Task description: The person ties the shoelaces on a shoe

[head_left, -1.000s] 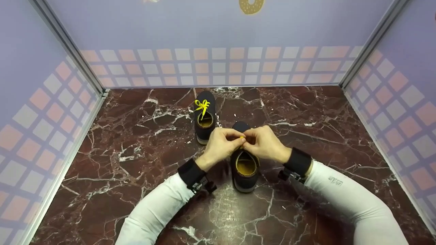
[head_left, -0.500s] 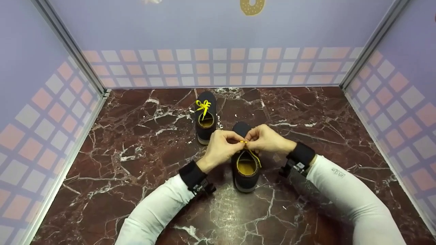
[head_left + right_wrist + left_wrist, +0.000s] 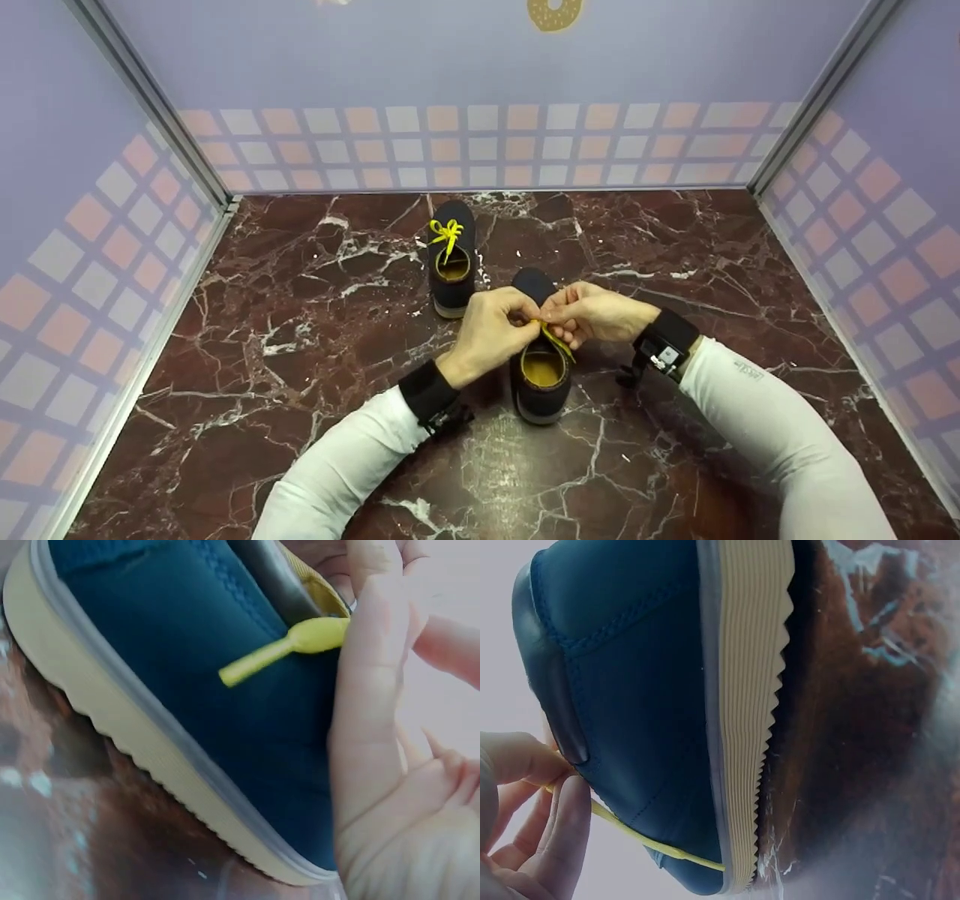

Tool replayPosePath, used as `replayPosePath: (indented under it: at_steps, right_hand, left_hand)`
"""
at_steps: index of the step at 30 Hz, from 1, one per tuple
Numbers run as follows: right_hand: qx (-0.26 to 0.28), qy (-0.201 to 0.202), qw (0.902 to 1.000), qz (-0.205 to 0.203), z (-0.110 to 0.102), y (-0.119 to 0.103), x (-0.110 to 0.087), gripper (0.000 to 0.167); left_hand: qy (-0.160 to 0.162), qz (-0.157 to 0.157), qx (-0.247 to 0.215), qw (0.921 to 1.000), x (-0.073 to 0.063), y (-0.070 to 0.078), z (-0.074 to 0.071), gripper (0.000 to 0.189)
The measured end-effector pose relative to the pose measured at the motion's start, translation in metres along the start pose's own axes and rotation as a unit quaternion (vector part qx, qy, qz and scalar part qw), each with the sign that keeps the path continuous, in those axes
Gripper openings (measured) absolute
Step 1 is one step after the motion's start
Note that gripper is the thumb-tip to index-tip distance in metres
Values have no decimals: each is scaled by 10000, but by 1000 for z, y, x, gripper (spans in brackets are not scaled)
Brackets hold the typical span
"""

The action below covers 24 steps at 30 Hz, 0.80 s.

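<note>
A dark shoe [image 3: 538, 401] with a tan ridged sole stands on the floor between both hands, toe pointing away. Over its tongue my left hand [image 3: 487, 330] pinches the yellow shoelace [image 3: 660, 845] between thumb and index finger. Fingertip to fingertip with it, my right hand [image 3: 600, 311] pinches the same lace from the right. One loose lace end [image 3: 277, 652] sticks out past the right thumb, along the shoe's side. A second strand runs down the other side in the left wrist view. The fingers hide the knot area.
A matching shoe [image 3: 454, 291] stands further back on the left, its yellow lace tied in a bow [image 3: 448, 234]. Small white bits lie on the marbled floor [image 3: 337, 352] near the shoes. Lilac panels [image 3: 480, 75] enclose the back and sides.
My right hand has shifted slightly right and toward me, its fingers gathering in more. A yellow lace end now shows beside the shoe opening. The left hand stays nearly in place.
</note>
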State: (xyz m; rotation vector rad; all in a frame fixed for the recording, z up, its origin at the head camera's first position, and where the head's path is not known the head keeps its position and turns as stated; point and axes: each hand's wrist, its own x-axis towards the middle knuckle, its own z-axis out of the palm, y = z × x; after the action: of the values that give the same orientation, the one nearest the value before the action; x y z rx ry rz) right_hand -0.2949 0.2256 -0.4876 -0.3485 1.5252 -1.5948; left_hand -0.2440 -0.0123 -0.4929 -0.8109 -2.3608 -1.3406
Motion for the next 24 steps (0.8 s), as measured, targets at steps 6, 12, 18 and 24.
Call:
replayPosePath:
  at_steps: [6, 12, 18, 24]
  right_hand:
    - [326, 220, 9992, -39, 3, 3, 1, 24]
    - [157, 438, 9988, -163, 3, 0, -1, 24]
    - [-521, 1075, 9912, -571, 7, -3, -3, 19]
    - [-715, 1408, 9830, -941, 14, -4, 1, 14]
  left_hand:
    - [-147, 274, -16, 9995, -1, -1, -2, 8]
    - [-89, 435, 13, 9990, -1, -1, -7, 6]
    - [-153, 445, -33, 9989, -1, -1, -11, 6]
    - [-260, 264, -22, 9993, 0, 2, -14, 4]
